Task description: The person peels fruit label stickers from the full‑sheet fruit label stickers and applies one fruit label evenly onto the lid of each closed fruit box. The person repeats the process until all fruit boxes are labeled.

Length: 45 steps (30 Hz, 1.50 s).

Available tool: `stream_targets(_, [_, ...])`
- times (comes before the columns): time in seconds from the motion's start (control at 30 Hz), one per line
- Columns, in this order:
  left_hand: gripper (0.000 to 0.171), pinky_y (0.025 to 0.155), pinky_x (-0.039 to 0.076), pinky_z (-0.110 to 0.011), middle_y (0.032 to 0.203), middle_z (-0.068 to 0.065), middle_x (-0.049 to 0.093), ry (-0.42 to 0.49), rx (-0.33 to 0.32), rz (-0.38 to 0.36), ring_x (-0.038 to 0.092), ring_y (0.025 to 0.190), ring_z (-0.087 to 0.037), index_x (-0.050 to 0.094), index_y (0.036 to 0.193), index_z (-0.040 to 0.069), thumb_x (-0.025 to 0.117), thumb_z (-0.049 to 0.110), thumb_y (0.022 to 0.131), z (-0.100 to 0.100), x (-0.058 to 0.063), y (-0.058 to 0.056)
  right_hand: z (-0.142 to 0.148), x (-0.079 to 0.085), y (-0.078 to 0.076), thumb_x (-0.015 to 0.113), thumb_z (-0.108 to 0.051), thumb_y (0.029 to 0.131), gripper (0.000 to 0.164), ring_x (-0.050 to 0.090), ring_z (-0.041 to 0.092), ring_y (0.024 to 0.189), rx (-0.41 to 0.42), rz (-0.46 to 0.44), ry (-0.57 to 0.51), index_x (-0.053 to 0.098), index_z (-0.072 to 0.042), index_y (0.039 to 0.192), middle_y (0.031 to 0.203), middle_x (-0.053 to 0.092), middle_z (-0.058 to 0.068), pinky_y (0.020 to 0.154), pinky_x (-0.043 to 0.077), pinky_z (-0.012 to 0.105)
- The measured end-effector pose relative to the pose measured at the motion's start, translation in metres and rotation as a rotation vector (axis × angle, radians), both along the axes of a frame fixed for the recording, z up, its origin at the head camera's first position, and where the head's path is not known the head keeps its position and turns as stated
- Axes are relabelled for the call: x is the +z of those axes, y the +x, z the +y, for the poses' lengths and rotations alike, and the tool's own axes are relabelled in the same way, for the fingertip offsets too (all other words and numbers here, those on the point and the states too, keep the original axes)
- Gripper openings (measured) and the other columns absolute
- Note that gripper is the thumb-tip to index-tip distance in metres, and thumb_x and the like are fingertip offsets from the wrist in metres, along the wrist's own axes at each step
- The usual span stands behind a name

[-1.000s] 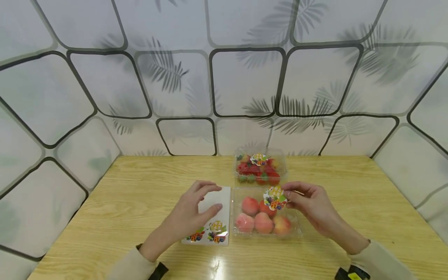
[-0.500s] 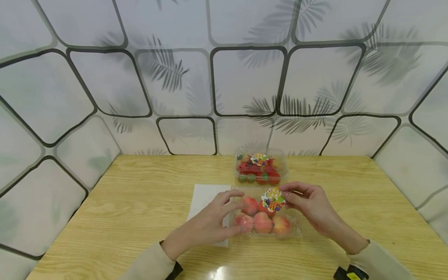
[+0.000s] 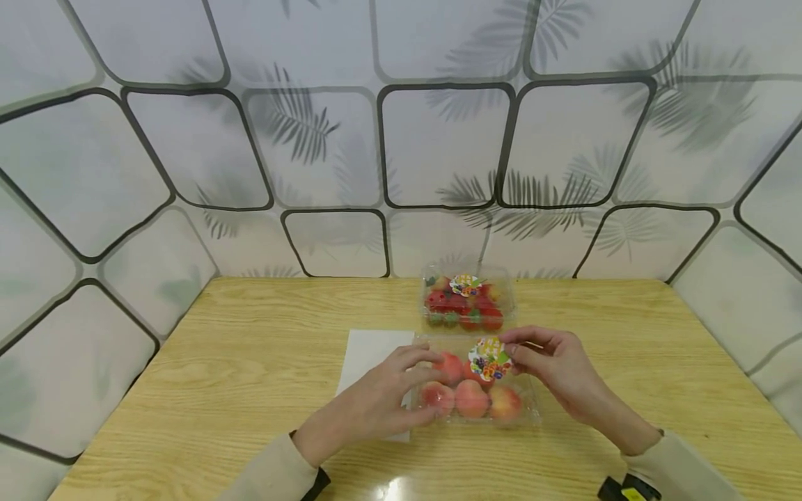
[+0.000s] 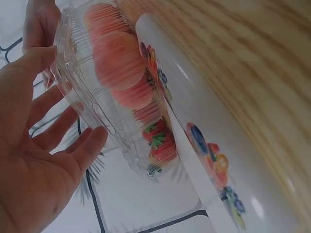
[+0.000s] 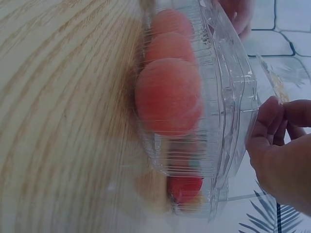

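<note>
In the head view, my right hand (image 3: 557,362) pinches a round fruit-print sticker (image 3: 490,359) by its right edge. The right wrist view shows this sticker standing off the lid, tilted. Beneath it sits a clear plastic clamshell box (image 3: 528,416) of peaches (image 3: 471,399), its lid down. My left hand (image 3: 376,403) is at the box's left side, fingers spread and slightly bent, fingertips at the lid edge. Under that hand lies a white sticker sheet (image 3: 370,351), partly hidden; the left wrist view shows fruit stickers (image 4: 211,160) on it.
Behind the peaches stands another clear box (image 3: 506,296) with strawberries (image 3: 468,319) and other fruit, bearing the same kind of round sticker (image 3: 466,285). Everything rests on a wooden table (image 3: 263,348), with a patterned cloth wall (image 3: 438,153) behind.
My left hand has moved right, from above the sticker sheet to the left side of the peach box. My right hand has shifted the sticker very slightly left.
</note>
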<state>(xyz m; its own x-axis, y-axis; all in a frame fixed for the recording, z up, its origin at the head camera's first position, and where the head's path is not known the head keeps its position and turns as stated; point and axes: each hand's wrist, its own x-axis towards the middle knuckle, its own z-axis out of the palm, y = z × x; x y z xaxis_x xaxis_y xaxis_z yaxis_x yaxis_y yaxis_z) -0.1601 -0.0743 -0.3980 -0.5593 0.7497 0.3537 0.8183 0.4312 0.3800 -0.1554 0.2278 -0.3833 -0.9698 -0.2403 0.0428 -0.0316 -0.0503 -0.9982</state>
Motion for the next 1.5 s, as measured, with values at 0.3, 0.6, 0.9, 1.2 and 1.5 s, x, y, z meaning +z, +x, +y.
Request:
stream_targets(0.3, [0.034, 0.116, 0.046, -0.044, 0.140, -0.008, 0.061, 0.007, -0.024, 0.052, 0.048, 0.143, -0.030, 0.070, 0.126, 0.015, 0.073, 0.032, 0.096, 0.000, -0.001, -0.003, -0.005, 0.005, -0.001, 0.066, -0.012, 0.100, 0.025, 0.069, 0.017, 0.077, -0.050, 0.146, 0.285, 0.070, 0.007, 0.117, 0.097, 0.074, -0.011, 0.072, 0.060, 0.031])
stream_targets(0.6, [0.033, 0.114, 0.047, -0.044, 0.138, -0.006, 0.061, 0.014, -0.042, 0.059, 0.049, 0.141, -0.032, 0.069, 0.126, 0.015, 0.072, 0.030, 0.097, -0.001, -0.002, -0.004, -0.015, 0.006, -0.005, 0.069, -0.006, 0.097, 0.020, 0.070, 0.007, 0.081, -0.031, 0.190, 0.328, 0.072, 0.005, 0.113, 0.098, 0.074, -0.015, 0.070, 0.061, 0.032])
stream_targets(0.9, [0.034, 0.113, 0.048, -0.044, 0.140, -0.006, 0.061, 0.041, -0.040, 0.040, 0.051, 0.140, -0.031, 0.070, 0.128, 0.018, 0.073, 0.030, 0.096, -0.001, -0.001, -0.003, -0.021, 0.006, -0.004, 0.067, -0.005, 0.098, 0.019, 0.069, 0.002, 0.085, 0.006, 0.201, 0.350, 0.073, 0.004, 0.113, 0.109, 0.075, 0.013, 0.070, 0.060, 0.030])
stream_targets(1.2, [0.032, 0.114, 0.047, -0.045, 0.141, -0.008, 0.061, 0.023, -0.035, 0.072, 0.050, 0.141, -0.034, 0.069, 0.127, 0.017, 0.072, 0.030, 0.097, -0.002, -0.003, -0.002, -0.025, 0.003, -0.004, 0.068, -0.004, 0.097, 0.015, 0.068, 0.004, 0.082, -0.008, 0.236, 0.373, 0.075, 0.001, 0.110, 0.109, 0.074, 0.018, 0.069, 0.060, 0.029])
stream_targets(1.5, [0.033, 0.114, 0.047, -0.046, 0.142, -0.007, 0.059, 0.023, -0.042, 0.061, 0.047, 0.144, -0.035, 0.068, 0.128, 0.016, 0.071, 0.030, 0.098, -0.002, -0.003, -0.002, -0.029, -0.003, -0.002, 0.067, -0.002, 0.097, 0.014, 0.067, 0.008, 0.081, -0.034, 0.342, 0.424, 0.076, -0.006, 0.107, 0.105, 0.073, 0.014, 0.066, 0.060, 0.027])
